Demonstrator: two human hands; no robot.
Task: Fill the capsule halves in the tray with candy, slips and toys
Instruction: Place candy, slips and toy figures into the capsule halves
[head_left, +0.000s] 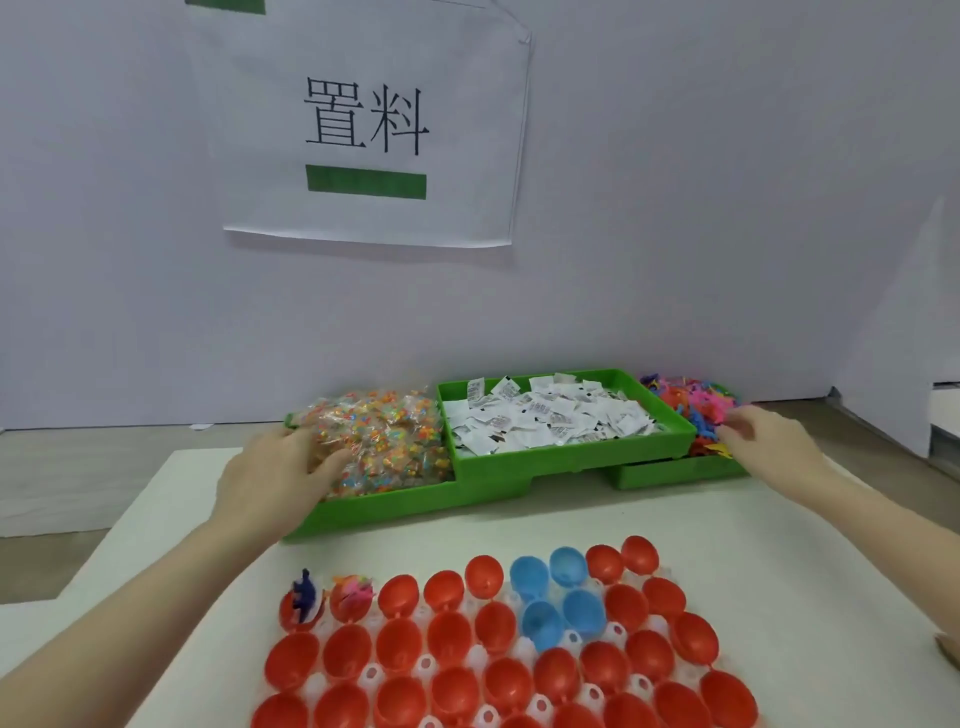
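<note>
Two bare hands reach away from the viewer toward three green supply bins lined up along the far edge of a white-covered bench (597, 514).

The left hand (275, 483) rests on the near left corner of the candy bin (384, 506). Its fingers (324, 460) curl into the heap of clear candy packets (382, 436), which lie directly under and just right of them. Whether they have closed on a packet cannot be told.

The right hand (763, 439) is at the far right bin (680, 470), its fingers (735, 418) touching the pile of small bright plastic toys (691, 400), which spreads to the left of the fingertips. The fingers look loosely bent, and no toy is clearly pinched.

Between the two hands sits the middle bin (571, 457), stacked slightly higher and full of white printed paper slips (545, 415). Neither hand touches it, and it is about equally far from both.

Nearest the viewer lies a white tray (374, 675) holding rows of open capsule halves (447, 639), mostly red, with four blue ones (558, 597) toward the far right. Only the two halves at the far left corner (327, 600) hold anything; each shows a colourful toy poking out. All the others look empty, so filling has barely begun. The next empty half is nearer the left hand.
</note>
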